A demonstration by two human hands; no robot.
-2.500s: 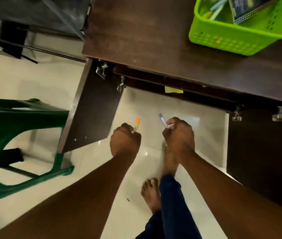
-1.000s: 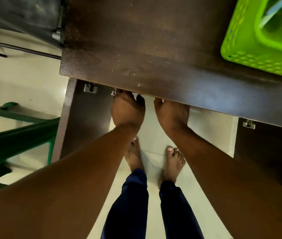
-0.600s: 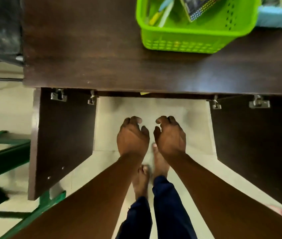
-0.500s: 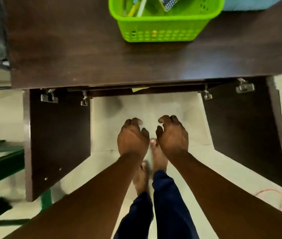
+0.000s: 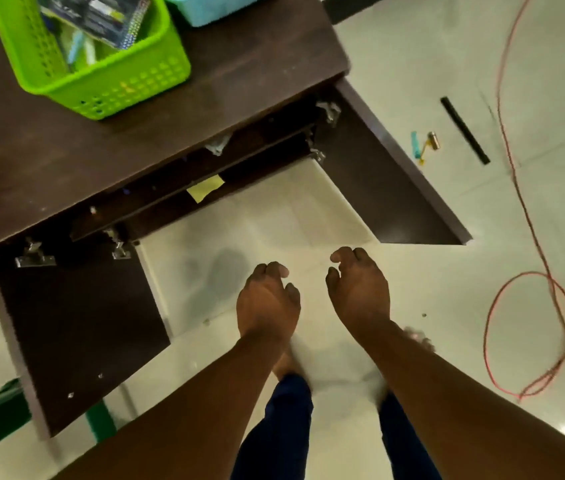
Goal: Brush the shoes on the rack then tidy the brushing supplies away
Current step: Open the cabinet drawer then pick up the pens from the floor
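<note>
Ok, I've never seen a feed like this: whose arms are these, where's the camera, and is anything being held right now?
This is one wide-angle camera worn on a person's head, looking down past their own bare arms. The left hand and right hand hang loosely curled over the pale floor, holding nothing. Ahead is a dark wooden cabinet with both doors swung open. On its top stands a green basket of small items, a light blue thing beside it. A red cable loops on the floor at right. No shoes or brushes show.
</note>
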